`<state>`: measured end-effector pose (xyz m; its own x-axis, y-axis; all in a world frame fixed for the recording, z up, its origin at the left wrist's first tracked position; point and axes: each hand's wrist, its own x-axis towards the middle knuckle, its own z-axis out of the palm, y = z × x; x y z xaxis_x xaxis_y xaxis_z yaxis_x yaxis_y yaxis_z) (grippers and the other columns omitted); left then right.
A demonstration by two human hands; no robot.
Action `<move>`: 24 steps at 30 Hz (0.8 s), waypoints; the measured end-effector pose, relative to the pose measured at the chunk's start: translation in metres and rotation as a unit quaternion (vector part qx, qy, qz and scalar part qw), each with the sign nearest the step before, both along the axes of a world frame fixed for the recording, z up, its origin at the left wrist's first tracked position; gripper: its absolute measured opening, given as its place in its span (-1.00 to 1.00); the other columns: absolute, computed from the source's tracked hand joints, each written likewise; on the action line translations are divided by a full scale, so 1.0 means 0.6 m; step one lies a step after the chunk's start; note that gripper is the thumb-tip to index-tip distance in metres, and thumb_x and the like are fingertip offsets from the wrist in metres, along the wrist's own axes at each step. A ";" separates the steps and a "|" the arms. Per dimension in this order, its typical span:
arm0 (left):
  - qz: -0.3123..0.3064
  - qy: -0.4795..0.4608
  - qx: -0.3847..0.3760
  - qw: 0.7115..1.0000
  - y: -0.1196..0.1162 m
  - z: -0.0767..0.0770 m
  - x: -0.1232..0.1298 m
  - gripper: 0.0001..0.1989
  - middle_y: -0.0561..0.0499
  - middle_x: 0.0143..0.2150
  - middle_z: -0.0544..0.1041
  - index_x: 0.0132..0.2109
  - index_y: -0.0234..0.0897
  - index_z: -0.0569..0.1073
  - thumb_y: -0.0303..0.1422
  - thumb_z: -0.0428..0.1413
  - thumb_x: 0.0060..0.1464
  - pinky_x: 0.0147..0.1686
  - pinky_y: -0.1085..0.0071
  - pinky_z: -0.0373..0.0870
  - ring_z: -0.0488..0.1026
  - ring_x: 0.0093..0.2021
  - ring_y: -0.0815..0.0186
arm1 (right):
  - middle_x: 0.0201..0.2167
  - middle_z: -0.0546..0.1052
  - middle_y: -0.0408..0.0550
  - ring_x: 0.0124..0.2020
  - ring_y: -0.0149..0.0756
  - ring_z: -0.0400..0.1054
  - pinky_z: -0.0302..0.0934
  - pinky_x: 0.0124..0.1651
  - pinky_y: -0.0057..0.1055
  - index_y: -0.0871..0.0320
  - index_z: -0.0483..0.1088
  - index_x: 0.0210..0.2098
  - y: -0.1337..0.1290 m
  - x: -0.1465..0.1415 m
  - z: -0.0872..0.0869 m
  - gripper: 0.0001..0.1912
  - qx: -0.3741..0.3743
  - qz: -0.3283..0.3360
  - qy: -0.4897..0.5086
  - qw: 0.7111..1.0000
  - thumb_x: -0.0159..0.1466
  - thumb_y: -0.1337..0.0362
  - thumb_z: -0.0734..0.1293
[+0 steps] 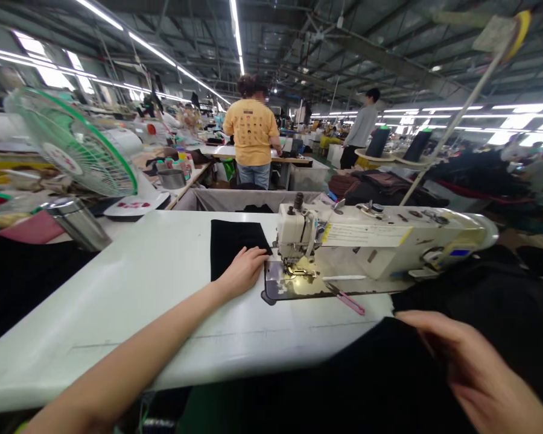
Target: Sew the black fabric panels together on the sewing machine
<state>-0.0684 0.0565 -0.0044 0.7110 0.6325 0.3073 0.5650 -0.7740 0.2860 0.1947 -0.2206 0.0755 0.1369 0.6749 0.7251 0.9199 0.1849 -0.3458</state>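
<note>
My left hand lies flat, fingers stretched out, on the lower right part of a black cloth piece on the white table. Its fingertips are close to the metal plate of the sewing machine, left of the needle area. At the lower right, my right hand is closed on a larger black cloth that hangs over the table's front edge. Pink-handled snips and a white stick-like tool lie in front of the machine arm.
A green-rimmed fan and a steel flask stand at the left. Thread cones and piled dark fabric are behind the machine. A person in a yellow shirt and one in grey stand farther back.
</note>
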 end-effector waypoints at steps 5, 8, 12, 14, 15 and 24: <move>-0.154 -0.147 -0.230 0.950 -0.155 0.052 0.013 -0.47 -0.15 0.24 0.45 0.26 -0.19 0.34 -0.18 0.17 0.19 0.23 0.13 0.30 0.38 0.23 0.14 | -0.36 0.60 -0.14 -0.40 -0.33 0.52 0.40 -0.38 -0.51 0.03 0.49 -0.22 0.088 -0.096 -0.032 -0.83 -0.176 0.203 0.238 0.933 0.38 0.21 0.24; -0.190 -0.262 -0.411 0.852 -0.218 0.064 0.023 -0.38 -0.16 0.27 0.41 0.31 -0.17 0.27 -0.10 0.18 0.17 0.21 0.12 0.32 0.38 0.23 0.09 | -0.28 0.61 -0.06 -0.27 -0.25 0.52 0.43 -0.22 -0.40 0.11 0.52 -0.25 0.120 -0.131 -0.049 -0.82 -0.225 0.290 0.365 0.856 0.34 0.20 0.28; -0.061 -0.283 -0.455 0.842 -0.211 0.051 0.028 -0.50 -0.08 -0.20 0.61 0.09 -0.33 0.44 -0.07 0.18 0.15 -0.22 0.32 0.49 0.54 -0.25 0.23 | -0.16 0.59 -0.01 -0.11 -0.19 0.48 0.39 -0.01 -0.29 0.12 0.51 -0.25 0.140 -0.144 -0.066 -0.83 -0.150 0.239 0.450 0.847 0.29 0.18 0.34; -0.039 -0.220 -0.384 0.896 -0.179 0.046 0.028 -0.59 -0.02 -0.32 0.58 0.00 -0.35 0.48 -0.09 0.07 0.24 -0.36 0.41 0.44 0.50 -0.37 0.31 | -0.13 0.58 0.01 -0.04 -0.17 0.47 0.36 0.07 -0.21 0.12 0.47 -0.24 0.142 -0.143 -0.078 -0.83 -0.121 0.224 0.513 0.820 0.31 0.16 0.31; -0.039 -0.185 -0.333 0.924 -0.159 0.045 0.028 -0.61 -0.02 -0.34 0.57 -0.04 -0.35 0.51 -0.12 0.00 0.29 -0.36 0.41 0.44 0.49 -0.38 0.32 | -0.13 0.58 0.02 -0.01 -0.15 0.47 0.36 0.10 -0.17 0.12 0.44 -0.23 0.142 -0.141 -0.086 -0.82 -0.111 0.229 0.549 0.796 0.33 0.15 0.29; 0.109 -0.058 -0.059 0.991 0.020 0.017 0.041 -0.68 -0.23 0.20 0.43 0.08 -0.32 0.47 -0.44 -0.05 0.27 0.26 0.06 0.21 0.32 0.23 0.07 | -0.13 0.56 0.14 -0.07 -0.10 0.49 0.41 0.01 -0.10 0.17 0.36 -0.10 0.218 -0.168 -0.160 -0.79 -0.162 0.165 0.221 0.947 0.35 0.22 0.20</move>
<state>-0.0438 0.0687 0.0057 0.5177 0.8039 0.2928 0.6735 -0.5940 0.4401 0.0940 -0.0899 -0.0203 0.1217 0.9116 0.3928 0.5823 0.2549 -0.7720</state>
